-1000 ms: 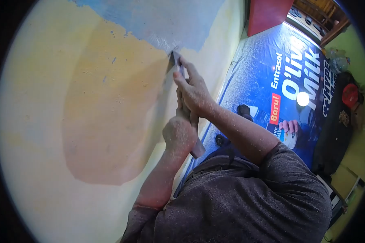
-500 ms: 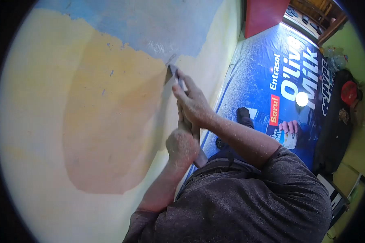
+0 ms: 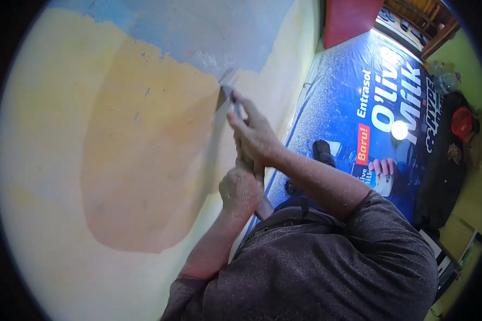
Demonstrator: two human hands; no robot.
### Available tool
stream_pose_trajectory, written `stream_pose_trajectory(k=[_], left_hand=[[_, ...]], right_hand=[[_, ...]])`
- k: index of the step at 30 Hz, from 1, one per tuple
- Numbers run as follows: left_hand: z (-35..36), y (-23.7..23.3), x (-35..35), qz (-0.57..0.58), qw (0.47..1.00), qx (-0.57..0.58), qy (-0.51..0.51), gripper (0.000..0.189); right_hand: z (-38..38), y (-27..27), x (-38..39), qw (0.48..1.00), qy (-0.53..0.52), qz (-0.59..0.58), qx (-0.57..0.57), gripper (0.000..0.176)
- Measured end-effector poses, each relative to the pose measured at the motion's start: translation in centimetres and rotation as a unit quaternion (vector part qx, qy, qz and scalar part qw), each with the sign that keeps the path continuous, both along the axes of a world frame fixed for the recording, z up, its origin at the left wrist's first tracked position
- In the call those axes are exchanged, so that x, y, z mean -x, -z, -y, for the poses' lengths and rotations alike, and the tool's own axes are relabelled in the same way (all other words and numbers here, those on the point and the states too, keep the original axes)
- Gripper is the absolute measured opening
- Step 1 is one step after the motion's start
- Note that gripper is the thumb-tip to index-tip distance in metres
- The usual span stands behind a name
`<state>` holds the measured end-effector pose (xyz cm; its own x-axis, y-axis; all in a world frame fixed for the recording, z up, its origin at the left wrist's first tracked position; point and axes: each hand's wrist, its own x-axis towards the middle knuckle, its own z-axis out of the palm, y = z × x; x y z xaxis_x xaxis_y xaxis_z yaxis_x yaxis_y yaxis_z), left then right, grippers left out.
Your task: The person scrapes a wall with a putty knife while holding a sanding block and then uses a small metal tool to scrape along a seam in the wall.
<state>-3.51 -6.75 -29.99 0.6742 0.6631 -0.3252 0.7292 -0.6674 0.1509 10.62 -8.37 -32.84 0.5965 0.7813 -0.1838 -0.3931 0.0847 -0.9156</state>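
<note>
My right hand is closed around the upper part of a long-handled scraper. Lower on the same tool, my left hand makes a tight grip; the handle's end sticks out below it, near my waist. The scraper's blade touches the wall, or comes very close to it, just under the edge of a blue-grey paint patch. A small dark curved mark lies on the wall just above the blade. Yellow and cream paint covers the area around it. Pale dust speckles both forearms.
A blue printed banner covers the floor to the right, dusted white along the wall. My foot stands on it. A red panel stands at the back. Plastic bottles, a dark long bag and a red round object line the right side.
The scraper's blade has shifted slightly and its face now looks lighter. The curved mark above it shows more fully. Both hands keep nearly the same place and grip.
</note>
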Motion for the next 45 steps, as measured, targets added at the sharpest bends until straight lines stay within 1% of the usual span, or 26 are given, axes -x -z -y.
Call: stream_pose_trajectory(k=[1, 2, 4, 5, 7, 8, 10, 12, 13, 16, 19, 22, 26, 28, 31, 32, 33, 36, 38, 39, 40, 41, 42, 43, 44, 45], left_hand=[[-0.5, -0.3, -1.0, 0.016, 1.0, -0.008, 0.008, 0.074], [-1.1, -0.2, -1.8, 0.021, 1.0, -0.011, 0.014, 0.073], [-1.7, 0.2, -3.1, 0.034, 0.999, -0.016, 0.033, 0.071], [-0.9, 0.0, -3.2, 0.049, 0.997, -0.052, 0.019, 0.055], [0.1, 0.5, -1.7, 0.046, 0.996, -0.061, 0.033, 0.054], [0.5, 1.1, -0.7, 0.045, 0.996, -0.066, 0.044, 0.054], [0.5, 1.1, -0.5, 0.019, 0.997, -0.063, 0.047, 0.055], [0.0, 0.8, -1.4, 0.006, 0.998, -0.055, 0.036, 0.054], [-1.1, 1.6, -2.3, 0.007, 0.997, -0.056, 0.056, 0.052], [-1.1, 1.1, -4.3, 0.031, 0.998, -0.051, 0.016, 0.05], [-0.2, 1.9, -1.7, 0.044, 0.996, -0.074, 0.034, 0.051], [0.1, 2.2, -0.3, 0.054, 0.994, -0.077, 0.052, 0.052], [-1.0, 1.3, -3.0, 0.044, 0.997, -0.059, 0.021, 0.048], [-1.2, 1.3, -3.8, 0.062, 0.996, -0.065, 0.003, 0.047], [-0.4, 1.5, -2.4, 0.041, 0.998, -0.045, -0.01, 0.058], [-0.2, 1.4, -2.3, 0.029, 0.999, -0.031, -0.017, 0.063], [-0.3, 1.0, -2.5, 0.02, 0.999, -0.015, -0.022, 0.061], [-1.0, 1.9, -3.5, 0.073, 0.994, -0.072, 0.027, 0.046], [-0.9, 2.2, -3.4, 0.07, 0.993, -0.084, 0.035, 0.046], [-0.9, 3.4, -2.4, 0.074, 0.992, -0.09, 0.051, 0.046], [-0.7, 3.2, -2.1, 0.077, 0.99, -0.097, 0.071, 0.046], [0.0, 2.7, -2.0, 0.056, 0.996, -0.072, 0.012, 0.043], [-0.1, 2.9, -2.2, 0.061, 0.995, -0.072, 0.026, 0.042], [-0.1, 3.1, -2.1, 0.063, 0.995, -0.072, 0.037, 0.041], [-0.1, 3.1, -1.7, 0.063, 0.994, -0.071, 0.044, 0.04], [0.0, 2.5, -1.9, 0.033, 0.995, -0.072, 0.054, 0.039]], right_hand=[[-0.4, 0.0, -0.8, 1.0, 0.011, 0.002, 0.0, 0.07], [-0.7, 0.0, -1.8, 0.999, 0.004, -0.039, -0.008, 0.07], [-0.7, -0.1, -2.8, 0.996, 0.01, -0.078, -0.03, 0.066], [-0.6, -0.1, -2.7, 0.999, 0.015, -0.044, -0.024, 0.066], [-0.3, 0.2, -1.6, 0.999, 0.029, 0.021, -0.014, 0.065], [0.3, 0.3, -0.8, 1.0, 0.003, 0.003, -0.014, 0.066], [0.1, 0.7, -0.3, 1.0, 0.0, 0.005, -0.013, 0.064], [-0.4, 0.7, -1.4, 0.999, 0.024, 0.001, -0.024, 0.065], [-0.6, 0.5, -2.2, 0.999, 0.035, 0.001, -0.03, 0.065], [-0.5, 0.4, -3.7, 0.999, 0.012, -0.044, -0.029, 0.066], [-0.4, 1.0, -2.0, 0.999, 0.015, 0.024, -0.016, 0.066], [-0.1, 1.2, -0.6, 1.0, -0.005, 0.026, 0.008, 0.068], [-1.0, 0.4, -2.6, 0.999, 0.032, -0.027, -0.031, 0.069], [-1.3, 0.5, -3.2, 0.999, 0.039, -0.018, -0.021, 0.07], [-1.6, 1.7, -2.2, 0.998, 0.043, 0.051, -0.013, 0.07], [-1.5, 2.0, -2.2, 0.998, 0.036, 0.042, -0.011, 0.07], [-1.2, 1.7, -2.2, 0.999, 0.028, 0.032, -0.009, 0.07], [-0.9, 0.6, -3.2, 1.0, 0.018, -0.008, -0.02, 0.069], [-0.6, 0.6, -3.5, 0.999, 0.0, -0.037, -0.021, 0.07], [-0.6, 0.7, -3.2, 1.0, 0.011, 0.007, -0.015, 0.07], [-0.7, 0.9, -2.6, 0.998, 0.026, 0.05, -0.009, 0.071], [-0.4, 1.0, -2.2, 0.999, 0.01, 0.041, -0.013, 0.071], [-0.2, 1.1, -1.8, 0.999, -0.006, 0.032, -0.017, 0.071], [-0.4, 1.6, -1.9, 0.997, 0.004, 0.071, -0.005, 0.07], [-0.3, 1.9, -2.2, 0.997, 0.004, 0.074, -0.003, 0.071], [-0.2, 1.8, -2.4, 0.997, 0.004, 0.077, -0.001, 0.072]])
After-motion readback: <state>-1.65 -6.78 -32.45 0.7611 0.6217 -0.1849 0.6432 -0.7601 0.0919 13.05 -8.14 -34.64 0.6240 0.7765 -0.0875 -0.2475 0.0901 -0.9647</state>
